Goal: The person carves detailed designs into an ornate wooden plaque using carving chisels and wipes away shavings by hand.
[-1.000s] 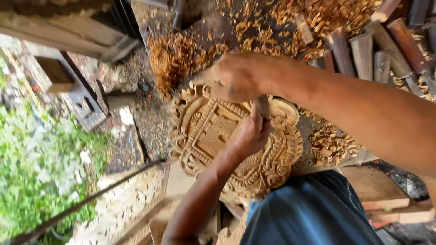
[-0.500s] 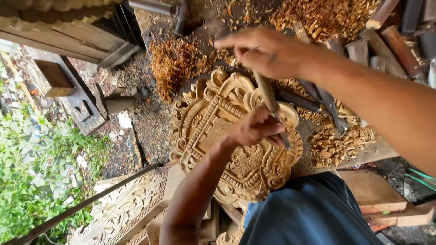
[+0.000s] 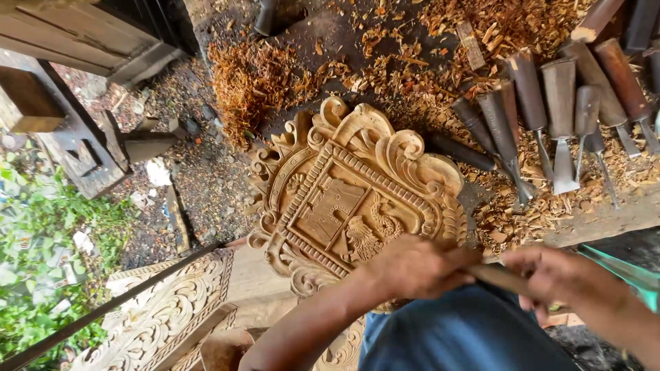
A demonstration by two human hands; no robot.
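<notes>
An ornate carved wooden crest panel (image 3: 350,199) lies on a workbench among shavings. My left hand (image 3: 412,266) rests at the panel's near lower edge, closed around the front of a wooden-handled chisel (image 3: 498,277). My right hand (image 3: 560,276) grips the same handle further back, just to the right of the panel. The chisel's blade is hidden under my left hand. My blue-clothed lap (image 3: 467,336) fills the bottom of the view.
Several wooden-handled chisels (image 3: 557,117) lie in a row at the upper right on heaps of wood shavings (image 3: 254,82). Another carved panel (image 3: 172,309) and a thin metal rod (image 3: 117,302) sit at the lower left. Plants (image 3: 41,261) grow at the left.
My right hand has come down from above the panel to its near edge. Both hands now sit low on the chisel, leaving most of the carving uncovered.
</notes>
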